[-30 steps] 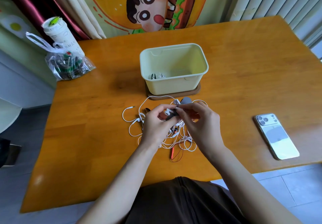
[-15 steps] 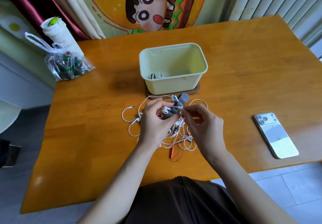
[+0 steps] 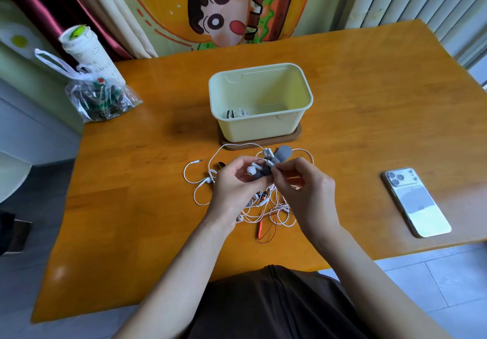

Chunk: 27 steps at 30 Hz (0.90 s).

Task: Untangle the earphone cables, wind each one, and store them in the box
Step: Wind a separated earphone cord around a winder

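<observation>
Orange wooden surface (image 3: 369, 96) carries a pale yellow plastic box (image 3: 308, 96), with the tangle of white and red earphone cables (image 3: 266, 213) just near of it. Left hand (image 3: 232, 192) fingers clamp a white earbud (image 3: 250, 171); right hand (image 3: 309, 193) fingers pinch an adjoining white lead (image 3: 270, 163). Draw it out slowly, avoiding tightened knots.

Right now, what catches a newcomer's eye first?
The tangle of earphone cables at the near centre of the table, with the left hand and right hand pinching earbuds above it. Just behind sits the pale yellow box, some earphones already inside; a phone lies face down at right.
</observation>
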### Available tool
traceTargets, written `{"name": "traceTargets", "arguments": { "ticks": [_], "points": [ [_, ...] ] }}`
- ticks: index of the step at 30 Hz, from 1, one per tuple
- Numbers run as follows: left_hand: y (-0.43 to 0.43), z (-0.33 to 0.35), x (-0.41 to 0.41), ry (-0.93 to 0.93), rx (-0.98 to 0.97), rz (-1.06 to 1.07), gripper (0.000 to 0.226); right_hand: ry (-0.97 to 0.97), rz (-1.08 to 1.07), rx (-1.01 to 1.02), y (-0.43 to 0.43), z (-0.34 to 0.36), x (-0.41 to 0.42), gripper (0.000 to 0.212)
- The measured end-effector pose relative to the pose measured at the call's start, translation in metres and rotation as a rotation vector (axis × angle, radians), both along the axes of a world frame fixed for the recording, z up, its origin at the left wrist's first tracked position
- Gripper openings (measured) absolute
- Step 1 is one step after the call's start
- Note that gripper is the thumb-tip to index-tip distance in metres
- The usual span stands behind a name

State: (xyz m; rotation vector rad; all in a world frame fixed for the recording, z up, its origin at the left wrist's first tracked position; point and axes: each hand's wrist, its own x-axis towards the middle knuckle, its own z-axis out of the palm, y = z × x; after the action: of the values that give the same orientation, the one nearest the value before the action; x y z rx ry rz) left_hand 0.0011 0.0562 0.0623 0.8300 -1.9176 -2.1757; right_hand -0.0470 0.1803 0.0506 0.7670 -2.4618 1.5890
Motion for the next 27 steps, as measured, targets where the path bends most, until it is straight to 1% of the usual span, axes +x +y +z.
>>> {"name": "traceTargets", "arguments": {
  "ticks": [2, 5, 8, 9, 12, 14, 21, 24, 27],
  "points": [
    [-0.001, 0.0, 0.0, -0.006, 0.109, 0.009, 0.025, 0.007, 0.015, -0.015, 0.0, 0.001, 0.0, 0.007],
    [0.0, 0.003, 0.001, 0.008, 0.298, 0.029, 0.01, 0.013, 0.043, -0.023, 0.0, 0.003, -0.002, 0.007],
    [0.0, 0.003, 0.0, 0.001, 0.325, 0.061, 0.028, 0.037, 0.085, -0.013, -0.001, 0.004, -0.002, 0.006],
    [0.0, 0.003, 0.0, -0.011, 0.327, 0.076, 0.029, 0.045, 0.093, -0.009, -0.002, 0.004, -0.002, 0.006],
    [-0.001, 0.001, -0.001, -0.041, 0.314, 0.116, 0.01, 0.06, 0.119, 0.014, -0.001, 0.003, -0.003, 0.005],
    [-0.002, 0.0, 0.0, -0.055, 0.3, 0.134, 0.004, 0.078, 0.13, 0.03, 0.0, 0.003, -0.003, 0.005],
    [0.0, -0.004, 0.0, -0.128, 0.378, 0.203, 0.009, 0.092, 0.156, 0.052, -0.001, -0.008, -0.003, 0.005],
    [0.002, -0.006, 0.001, -0.147, 0.469, 0.198, 0.023, 0.075, 0.162, 0.057, 0.0, -0.012, -0.002, 0.007],
    [0.003, -0.008, 0.001, -0.141, 0.478, 0.176, 0.028, 0.07, 0.164, 0.067, 0.001, -0.011, -0.004, 0.008]
  ]
}}
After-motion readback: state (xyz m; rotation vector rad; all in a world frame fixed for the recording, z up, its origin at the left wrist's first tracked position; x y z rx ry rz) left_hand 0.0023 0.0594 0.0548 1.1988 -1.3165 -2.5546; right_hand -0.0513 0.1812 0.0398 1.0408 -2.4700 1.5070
